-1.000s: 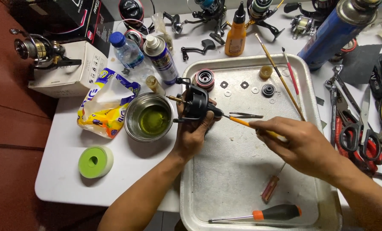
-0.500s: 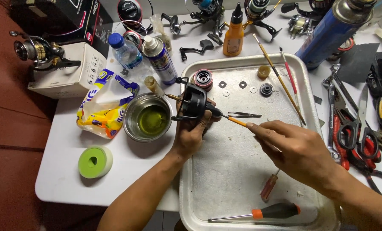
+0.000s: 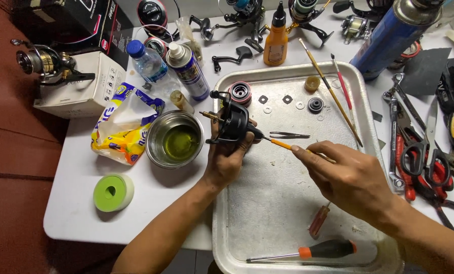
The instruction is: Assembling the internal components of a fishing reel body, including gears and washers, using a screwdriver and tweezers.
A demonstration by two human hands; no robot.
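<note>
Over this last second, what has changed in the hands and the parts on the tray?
Very little. The right hand has drawn slightly back toward the person, its orange-handled brush still tipped against the black reel body that the left hand keeps gripping over the metal tray. Nothing was picked up or let go. The steel bowl, tweezers and screwdriver lie as before.

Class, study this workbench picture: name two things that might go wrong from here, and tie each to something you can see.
1. The steel bowl of yellow-green liquid sits close beside the left hand, which holds the black reel body; a nudge might spill it.
2. The small washers lie loose on the metal tray, near where the right hand works the orange-handled brush; a sweep might scatter them.
</note>
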